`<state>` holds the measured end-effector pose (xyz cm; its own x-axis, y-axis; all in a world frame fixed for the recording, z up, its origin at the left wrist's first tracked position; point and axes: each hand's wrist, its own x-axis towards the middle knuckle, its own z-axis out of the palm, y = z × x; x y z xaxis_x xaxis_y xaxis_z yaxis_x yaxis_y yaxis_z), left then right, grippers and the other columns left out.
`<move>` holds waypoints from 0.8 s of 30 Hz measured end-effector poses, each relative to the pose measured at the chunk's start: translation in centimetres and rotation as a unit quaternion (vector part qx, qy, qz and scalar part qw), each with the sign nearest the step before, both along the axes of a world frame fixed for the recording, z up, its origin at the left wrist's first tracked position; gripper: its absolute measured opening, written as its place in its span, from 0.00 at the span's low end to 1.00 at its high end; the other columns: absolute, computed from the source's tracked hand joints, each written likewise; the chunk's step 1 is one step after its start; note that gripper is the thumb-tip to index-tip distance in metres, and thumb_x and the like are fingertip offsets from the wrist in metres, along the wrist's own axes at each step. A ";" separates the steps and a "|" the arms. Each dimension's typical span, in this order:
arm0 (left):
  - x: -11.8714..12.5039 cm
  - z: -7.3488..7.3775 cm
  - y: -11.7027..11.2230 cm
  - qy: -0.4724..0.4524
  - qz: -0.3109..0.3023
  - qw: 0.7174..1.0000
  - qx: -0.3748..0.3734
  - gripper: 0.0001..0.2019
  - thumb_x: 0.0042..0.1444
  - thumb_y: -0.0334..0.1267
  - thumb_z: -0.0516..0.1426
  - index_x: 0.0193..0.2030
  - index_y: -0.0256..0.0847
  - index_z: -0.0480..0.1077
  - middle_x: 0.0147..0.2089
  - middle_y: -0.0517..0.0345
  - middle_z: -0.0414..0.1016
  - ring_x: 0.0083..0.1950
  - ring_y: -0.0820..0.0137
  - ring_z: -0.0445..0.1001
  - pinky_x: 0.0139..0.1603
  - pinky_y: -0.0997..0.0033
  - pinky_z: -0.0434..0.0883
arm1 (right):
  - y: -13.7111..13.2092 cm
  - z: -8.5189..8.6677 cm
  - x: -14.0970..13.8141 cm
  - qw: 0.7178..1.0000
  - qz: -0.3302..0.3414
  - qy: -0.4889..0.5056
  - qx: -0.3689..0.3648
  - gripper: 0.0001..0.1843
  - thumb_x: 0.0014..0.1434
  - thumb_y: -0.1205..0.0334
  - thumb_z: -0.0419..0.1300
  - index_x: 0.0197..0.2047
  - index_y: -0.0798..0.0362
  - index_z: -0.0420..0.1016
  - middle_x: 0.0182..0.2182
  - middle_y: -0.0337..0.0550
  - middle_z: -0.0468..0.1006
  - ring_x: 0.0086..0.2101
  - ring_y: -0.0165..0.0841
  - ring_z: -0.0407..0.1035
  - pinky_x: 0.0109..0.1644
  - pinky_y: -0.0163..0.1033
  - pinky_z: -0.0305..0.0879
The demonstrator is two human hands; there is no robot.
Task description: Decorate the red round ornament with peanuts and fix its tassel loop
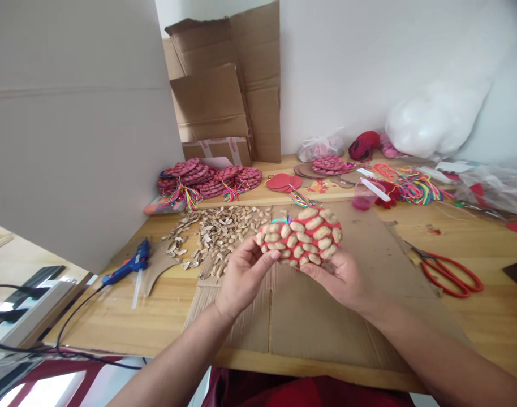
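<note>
Both hands hold up a red craft piece (303, 236) covered with glued peanut shell halves, a little above a flat cardboard sheet (326, 316). My left hand (241, 274) pinches its left edge with thumb and fingers. My right hand (341, 280) supports it from below on the right. A pile of loose peanut shell halves (218, 229) lies just behind my left hand on the wooden table (487, 328).
A blue glue gun (129, 267) with a black cord lies at the left. Red scissors (447, 274) lie at the right. Finished red pieces with coloured tassels (207, 180), coloured strings (413, 186), plastic bags and cardboard boxes (224, 90) line the back.
</note>
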<state>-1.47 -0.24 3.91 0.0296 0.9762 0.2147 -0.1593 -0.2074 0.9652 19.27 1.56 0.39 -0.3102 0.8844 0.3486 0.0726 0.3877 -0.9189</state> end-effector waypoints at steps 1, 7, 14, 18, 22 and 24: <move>0.3 0.2 0.3 -0.015 -0.005 1.000 -0.021 0.14 0.59 0.42 0.66 0.49 0.40 0.76 0.47 0.52 0.81 0.45 0.68 0.78 0.45 0.71 0.76 | 0.0 0.0 -0.1 0.999 0.011 0.008 -0.032 0.15 0.63 0.53 0.63 0.52 0.43 0.79 0.49 0.42 0.83 0.48 0.39 0.77 0.54 0.48 0.74; 1.1 0.2 1.9 -0.074 -0.015 0.992 -0.097 0.19 0.56 0.46 0.68 0.49 0.38 0.75 0.47 0.51 0.81 0.38 0.70 0.78 0.36 0.73 0.77 | 0.4 1.0 0.3 0.982 0.061 0.071 -0.162 0.16 0.61 0.46 0.63 0.41 0.52 0.77 0.33 0.42 0.81 0.33 0.32 0.75 0.38 0.38 0.73; 1.5 -0.4 3.1 -0.088 -0.003 0.989 -0.115 0.19 0.56 0.49 0.67 0.48 0.39 0.76 0.44 0.53 0.81 0.36 0.74 0.77 0.34 0.77 0.75 | 1.1 1.0 0.7 0.955 0.063 0.156 -0.245 0.21 0.63 0.41 0.60 0.42 0.51 0.73 0.33 0.42 0.80 0.32 0.31 0.74 0.34 0.36 0.69; 1.8 -0.9 3.7 -0.080 -0.018 0.990 -0.112 0.22 0.57 0.51 0.66 0.53 0.39 0.76 0.45 0.52 0.82 0.36 0.73 0.77 0.35 0.75 0.74 | 1.3 0.8 0.6 0.942 0.042 0.193 -0.273 0.21 0.60 0.40 0.62 0.38 0.51 0.72 0.31 0.41 0.79 0.29 0.30 0.71 0.31 0.36 0.69; 2.4 -1.4 3.5 -0.106 -0.017 0.985 -0.138 0.27 0.58 0.54 0.65 0.60 0.42 0.71 0.46 0.52 0.81 0.37 0.70 0.78 0.35 0.73 0.74 | 1.3 1.0 0.5 0.933 0.021 0.207 -0.293 0.19 0.55 0.45 0.68 0.35 0.52 0.73 0.28 0.39 0.78 0.23 0.27 0.68 0.24 0.33 0.65; 2.9 -1.4 2.9 -0.134 -0.036 0.977 -0.162 0.27 0.59 0.55 0.63 0.59 0.41 0.70 0.44 0.51 0.81 0.36 0.70 0.77 0.35 0.72 0.73 | 1.4 1.1 0.5 0.931 0.007 0.214 -0.295 0.18 0.54 0.46 0.70 0.34 0.51 0.73 0.27 0.38 0.77 0.23 0.27 0.69 0.23 0.33 0.64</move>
<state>1.46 2.61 2.53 0.0862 0.9917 -0.0952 -0.4174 0.1227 0.9004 19.77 2.92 1.50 -0.2677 0.9580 -0.1027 -0.3498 -0.1959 -0.9161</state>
